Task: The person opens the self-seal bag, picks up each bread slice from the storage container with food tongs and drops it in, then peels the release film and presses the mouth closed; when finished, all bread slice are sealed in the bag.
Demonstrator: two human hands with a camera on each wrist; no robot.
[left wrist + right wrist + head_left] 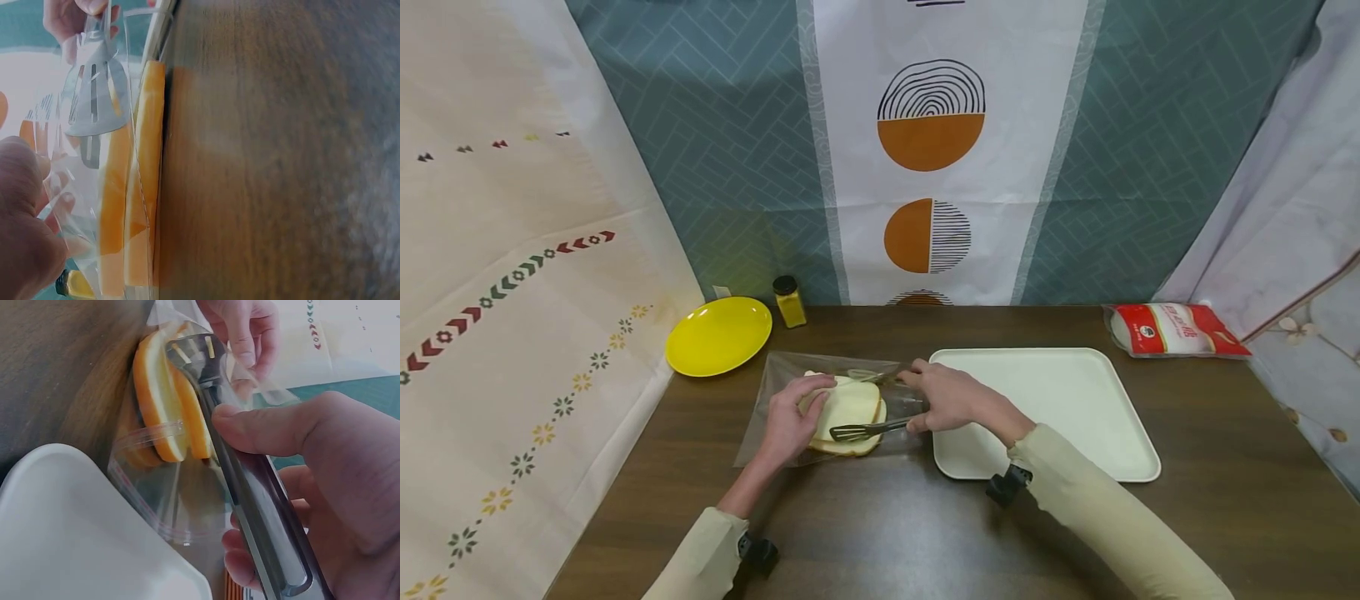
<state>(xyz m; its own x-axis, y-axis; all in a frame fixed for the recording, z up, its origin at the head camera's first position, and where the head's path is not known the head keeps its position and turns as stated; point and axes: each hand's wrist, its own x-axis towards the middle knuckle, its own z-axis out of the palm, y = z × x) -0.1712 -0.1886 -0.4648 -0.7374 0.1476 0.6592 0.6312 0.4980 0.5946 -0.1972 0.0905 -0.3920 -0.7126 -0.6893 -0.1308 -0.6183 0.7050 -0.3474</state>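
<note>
In the head view my left hand (793,419) pinches the film of a clear zip bag (760,408) that lies on the table. Two slices of bread (850,404) with brown crusts lie inside it, one upon the other. My right hand (951,396) holds metal tongs (262,512), thumb on one arm and fingers round the other. The slotted tongs' ends reach into the bag, one of them over the bread's face. From the left wrist view, the bread (147,150) shows edge-on through the film, beside the slotted end (97,94).
A white tray (1052,417) stands right of the bag, under my right forearm. At the back left are a yellow plate (718,337) and a dark-capped yellow bottle (790,304). A red-and-white food packet (1180,330) lies at the back right.
</note>
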